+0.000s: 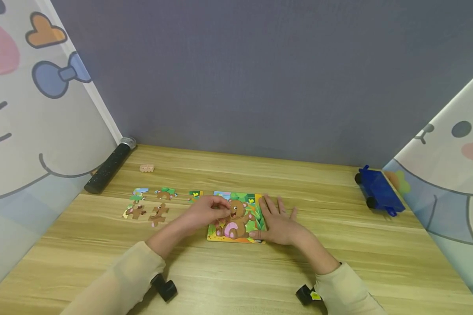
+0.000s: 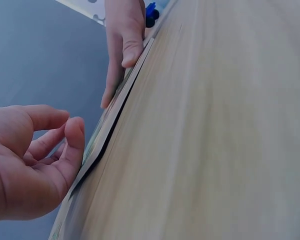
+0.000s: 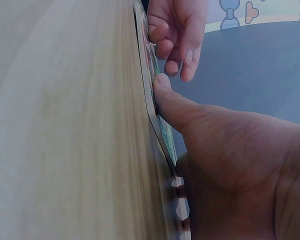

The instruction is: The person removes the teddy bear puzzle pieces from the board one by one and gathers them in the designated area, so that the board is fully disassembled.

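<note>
A bear jigsaw puzzle (image 1: 234,234) lies in its flat board on the wooden table, in front of the person. Above its left part hovers the left hand (image 1: 210,212), fingers loosely bent; in the left wrist view its thumb and index tips come close together, and no piece shows between them. The right hand (image 1: 280,225) lies spread along the board's right edge, and in the right wrist view its thumb (image 3: 175,102) rests on the puzzle. Several loose puzzle pieces (image 1: 157,213) lie left of the board, and another piece (image 1: 195,195) sits just beside its upper left corner.
A black microphone (image 1: 109,168) leans at the table's back left corner, near a small pink block (image 1: 146,168). On the right side is a blue toy cart (image 1: 379,190) with black wheels. A grey panel (image 1: 236,78) stands behind the table, with printed cartoon panels on both sides.
</note>
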A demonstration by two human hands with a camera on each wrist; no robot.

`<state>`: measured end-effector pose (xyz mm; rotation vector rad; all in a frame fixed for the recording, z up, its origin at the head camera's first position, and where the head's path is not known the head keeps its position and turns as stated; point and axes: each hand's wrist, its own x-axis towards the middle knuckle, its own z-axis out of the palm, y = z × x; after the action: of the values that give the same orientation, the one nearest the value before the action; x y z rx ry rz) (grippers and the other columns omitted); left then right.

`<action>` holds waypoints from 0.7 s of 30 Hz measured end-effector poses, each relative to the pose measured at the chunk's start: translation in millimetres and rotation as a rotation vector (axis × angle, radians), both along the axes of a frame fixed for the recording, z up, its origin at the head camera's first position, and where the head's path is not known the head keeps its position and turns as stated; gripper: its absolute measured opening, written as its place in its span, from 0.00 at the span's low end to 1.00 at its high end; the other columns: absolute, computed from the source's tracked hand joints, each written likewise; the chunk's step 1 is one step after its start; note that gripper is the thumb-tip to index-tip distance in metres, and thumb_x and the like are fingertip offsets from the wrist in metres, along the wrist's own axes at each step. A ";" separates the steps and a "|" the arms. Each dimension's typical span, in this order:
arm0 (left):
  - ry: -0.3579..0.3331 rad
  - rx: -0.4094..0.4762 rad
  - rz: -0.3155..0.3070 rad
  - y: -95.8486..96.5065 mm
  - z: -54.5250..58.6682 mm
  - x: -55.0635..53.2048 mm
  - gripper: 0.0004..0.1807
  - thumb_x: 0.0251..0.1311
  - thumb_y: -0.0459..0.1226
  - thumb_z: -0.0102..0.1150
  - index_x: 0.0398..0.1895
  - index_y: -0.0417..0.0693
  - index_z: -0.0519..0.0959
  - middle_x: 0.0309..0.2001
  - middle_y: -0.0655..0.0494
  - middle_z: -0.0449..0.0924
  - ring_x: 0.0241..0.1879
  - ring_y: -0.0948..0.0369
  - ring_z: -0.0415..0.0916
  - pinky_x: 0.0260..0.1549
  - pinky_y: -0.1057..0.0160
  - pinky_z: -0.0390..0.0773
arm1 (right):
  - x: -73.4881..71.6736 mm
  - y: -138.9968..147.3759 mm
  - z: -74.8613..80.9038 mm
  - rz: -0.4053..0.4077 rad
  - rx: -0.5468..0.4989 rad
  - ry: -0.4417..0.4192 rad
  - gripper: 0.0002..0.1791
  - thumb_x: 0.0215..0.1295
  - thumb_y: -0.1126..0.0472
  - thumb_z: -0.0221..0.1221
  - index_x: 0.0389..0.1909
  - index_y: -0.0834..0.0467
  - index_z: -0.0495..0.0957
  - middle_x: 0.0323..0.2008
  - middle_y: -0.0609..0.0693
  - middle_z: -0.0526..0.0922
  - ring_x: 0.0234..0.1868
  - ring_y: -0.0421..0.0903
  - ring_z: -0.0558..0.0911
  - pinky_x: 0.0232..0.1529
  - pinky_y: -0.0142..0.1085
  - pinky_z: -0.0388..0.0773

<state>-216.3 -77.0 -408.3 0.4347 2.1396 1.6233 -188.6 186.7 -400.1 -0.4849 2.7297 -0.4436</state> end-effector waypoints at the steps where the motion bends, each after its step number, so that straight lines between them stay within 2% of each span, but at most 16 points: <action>1: 0.007 -0.007 -0.008 2.5 -0.1 -0.4 0.10 0.68 0.32 0.62 0.49 0.37 0.81 0.38 0.48 0.82 0.30 0.57 0.78 0.29 0.61 0.81 | 0.1 0.1 0.0 0.000 0.001 0.000 0.62 0.63 0.27 0.57 0.81 0.59 0.38 0.81 0.57 0.33 0.76 0.69 0.30 0.59 0.80 0.27; 7: 0.041 -0.033 -0.014 14.4 -1.9 -2.7 0.11 0.67 0.34 0.62 0.50 0.40 0.82 0.38 0.50 0.81 0.29 0.58 0.79 0.30 0.61 0.81 | 0.3 0.6 0.2 0.000 0.003 -0.001 0.62 0.63 0.26 0.56 0.81 0.59 0.37 0.81 0.57 0.33 0.76 0.69 0.30 0.59 0.80 0.27; 13: 0.038 -0.033 -0.021 21.1 -3.9 -4.6 0.12 0.68 0.34 0.62 0.52 0.43 0.82 0.37 0.50 0.80 0.24 0.60 0.77 0.22 0.64 0.78 | 0.2 0.5 0.1 0.003 0.001 0.002 0.62 0.62 0.26 0.56 0.81 0.59 0.38 0.81 0.58 0.33 0.76 0.69 0.30 0.59 0.80 0.27; 21: 0.053 -0.066 -0.060 29.1 0.2 -3.8 0.16 0.66 0.32 0.61 0.56 0.40 0.81 0.33 0.51 0.78 0.17 0.62 0.73 0.13 0.67 0.72 | 0.6 0.4 1.6 0.006 -0.003 -0.001 0.62 0.63 0.27 0.57 0.81 0.60 0.38 0.81 0.58 0.33 0.76 0.70 0.30 0.59 0.80 0.27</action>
<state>-220.1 -47.9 -408.2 0.5210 2.1905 1.5197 -188.1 187.1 -398.5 -0.4933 2.7267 -0.4468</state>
